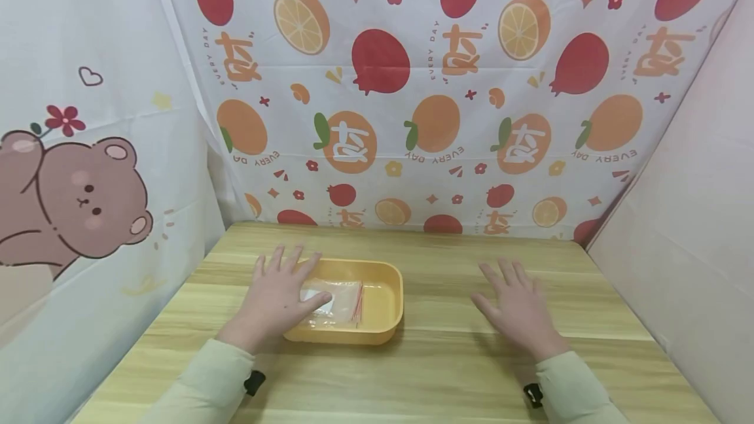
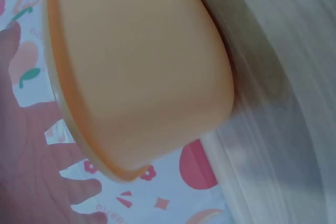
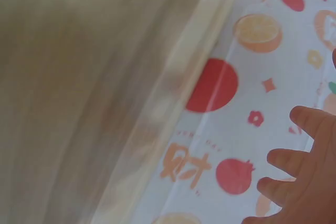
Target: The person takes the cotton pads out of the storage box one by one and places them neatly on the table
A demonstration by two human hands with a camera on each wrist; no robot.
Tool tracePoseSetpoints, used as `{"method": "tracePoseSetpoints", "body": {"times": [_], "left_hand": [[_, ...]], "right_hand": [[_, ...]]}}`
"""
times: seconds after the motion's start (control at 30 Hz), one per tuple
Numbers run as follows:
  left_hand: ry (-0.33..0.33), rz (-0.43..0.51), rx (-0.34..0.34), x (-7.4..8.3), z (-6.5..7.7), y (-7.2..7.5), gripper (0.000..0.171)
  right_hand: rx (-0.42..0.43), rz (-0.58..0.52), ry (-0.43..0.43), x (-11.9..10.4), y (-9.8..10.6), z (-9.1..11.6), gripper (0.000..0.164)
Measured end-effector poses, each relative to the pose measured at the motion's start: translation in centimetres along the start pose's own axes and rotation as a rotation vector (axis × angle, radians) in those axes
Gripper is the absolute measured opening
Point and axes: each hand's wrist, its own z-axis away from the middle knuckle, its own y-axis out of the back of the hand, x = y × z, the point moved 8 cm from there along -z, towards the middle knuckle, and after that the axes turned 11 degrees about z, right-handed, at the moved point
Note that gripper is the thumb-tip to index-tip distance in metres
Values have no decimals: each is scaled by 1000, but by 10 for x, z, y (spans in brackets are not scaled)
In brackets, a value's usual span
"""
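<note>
A yellow plastic basket-like tray (image 1: 383, 306) with rounded corners sits left of centre on the wooden table. Inside it lies a clear plastic bag (image 1: 344, 300) with a white label and red lines along one edge. My left hand (image 1: 279, 296) hovers over the tray's left end, fingers spread, holding nothing. In the left wrist view the same hand (image 2: 37, 166) shows beside the tray's outer wall (image 2: 142, 66). Off to the right, my right hand (image 1: 518, 309) is held over the table with spread fingers and an empty palm; its fingers (image 3: 294, 162) also show in the right wrist view.
The light wooden table (image 1: 448, 371) reaches back to a white curtain (image 1: 400, 169) printed with fruit. A cloth with a bear print (image 1: 88, 195) hangs at the left, and a plain white cloth (image 1: 701, 234) at the right. Each wrist wears a black strap (image 1: 254, 383).
</note>
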Motion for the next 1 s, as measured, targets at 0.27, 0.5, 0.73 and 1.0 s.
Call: {"method": "tracePoseSetpoints", "body": {"times": [0.27,0.5,0.73,1.0], "left_hand": [[76,176,-27,-22,5,-2,88],[183,462,-77,-48,7,-8,86],[375,643,-151,-80,11,-21,92],[457,879,-187,-106,15,-29,69]], "right_hand": [[-44,-245,48,-30,5,-11,69],[-158,-589,37,-54,0,-18,62],[-270,-813,-28,-86,-5,-28,57],[-427,-1092,5,-133,-7,-43,70]]}}
